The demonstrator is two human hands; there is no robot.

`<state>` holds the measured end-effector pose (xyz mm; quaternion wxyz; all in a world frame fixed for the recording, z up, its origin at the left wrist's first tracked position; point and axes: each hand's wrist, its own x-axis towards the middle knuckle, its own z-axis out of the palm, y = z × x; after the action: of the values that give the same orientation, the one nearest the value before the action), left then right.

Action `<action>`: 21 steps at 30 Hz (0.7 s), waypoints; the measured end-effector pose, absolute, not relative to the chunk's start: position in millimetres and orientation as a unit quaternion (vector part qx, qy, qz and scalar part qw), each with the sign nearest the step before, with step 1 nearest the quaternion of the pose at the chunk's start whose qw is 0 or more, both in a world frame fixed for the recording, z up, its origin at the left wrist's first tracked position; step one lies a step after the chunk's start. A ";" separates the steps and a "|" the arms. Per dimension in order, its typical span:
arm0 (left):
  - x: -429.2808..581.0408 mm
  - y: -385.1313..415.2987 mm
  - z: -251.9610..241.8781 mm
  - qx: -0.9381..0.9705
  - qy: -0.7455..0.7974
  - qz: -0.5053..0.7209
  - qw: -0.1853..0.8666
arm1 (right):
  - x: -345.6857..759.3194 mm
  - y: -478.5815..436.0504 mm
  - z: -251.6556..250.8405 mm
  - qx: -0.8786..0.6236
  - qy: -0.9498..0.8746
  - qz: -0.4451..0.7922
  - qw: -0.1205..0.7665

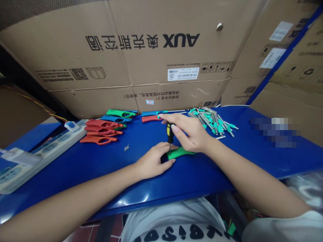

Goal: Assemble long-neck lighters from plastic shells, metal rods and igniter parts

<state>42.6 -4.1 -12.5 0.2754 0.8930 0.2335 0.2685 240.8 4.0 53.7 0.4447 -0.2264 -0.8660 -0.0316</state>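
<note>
The right hand point(188, 131) is raised over the left, with its thumb and fingers pinching the black-and-yellow grip of a screwdriver point(170, 133). The screwdriver stands almost upright, and its thin shaft comes down onto a green plastic handle point(181, 153). The left hand point(152, 162) is curled around the end of that handle, with its fingers closed over it, holding it down on a blue table point(191, 178). The green handle lies between the two hands, near the front of the table, and the left fingers cover part of it.

Behind the hands, the pointed ends of more plastic handles lie in loose groups. Red ones point(101, 130) and green and blue ones point(114, 117) are to the left, and a blue one and a red one point(151, 116) sit just past the right fingertips. A heap of metal rods with green parts point(210, 121) lies to the right. A few tiny screws point(126, 147) sit on the table to the left, near a white power strip point(45, 154). Big cardboard boxes point(141, 57) stand along the far edge.
</note>
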 end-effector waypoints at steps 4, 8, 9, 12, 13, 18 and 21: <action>43.0 -4.7 -11.5 0.893 0.243 0.267 0.270 | 237.0 2.1 56.6 -0.237 -0.859 0.084 0.447; 42.8 -5.2 -10.6 0.896 0.236 0.262 0.270 | 240.9 3.5 56.4 -0.237 -0.840 -0.104 0.476; 42.7 -5.2 -10.9 0.896 0.234 0.262 0.269 | 241.2 3.1 56.5 -0.237 -0.842 -0.129 0.467; 42.7 -4.5 -12.5 0.896 0.233 0.268 0.266 | 237.4 -0.3 56.8 -0.254 -0.873 -0.033 0.416; 42.7 -4.3 -13.0 0.896 0.234 0.269 0.266 | 235.2 -1.4 56.3 -0.258 -0.877 0.030 0.404; 42.6 -4.4 -13.2 0.895 0.242 0.260 0.268 | 231.7 -0.4 49.8 -0.265 -0.857 0.047 0.440; 42.4 -4.8 -12.5 0.898 0.231 0.264 0.265 | 235.7 0.0 49.7 -0.257 -0.849 -0.067 0.456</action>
<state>42.4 -4.8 -12.5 0.2652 0.8983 0.2306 0.2636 235.7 0.0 49.7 0.4558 -0.2573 -0.8494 -0.0674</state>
